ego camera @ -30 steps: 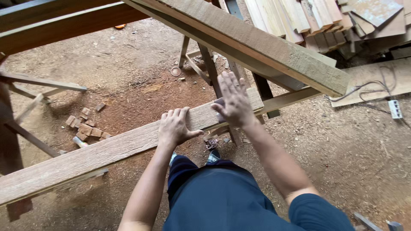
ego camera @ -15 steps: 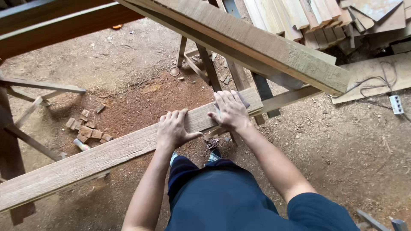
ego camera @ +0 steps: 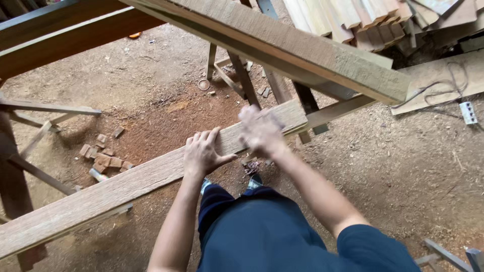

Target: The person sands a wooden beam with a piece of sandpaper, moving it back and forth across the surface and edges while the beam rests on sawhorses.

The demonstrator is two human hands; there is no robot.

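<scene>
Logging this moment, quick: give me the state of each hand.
Left hand: open, fingers flat on the long plank, holding nothing.
Right hand: blurred on the same plank; open or closed cannot be told.

Woodworking yard (sawdust floor [ego camera: 403, 176]), stacked planks [ego camera: 353, 20], timber offcuts [ego camera: 103, 158]
</scene>
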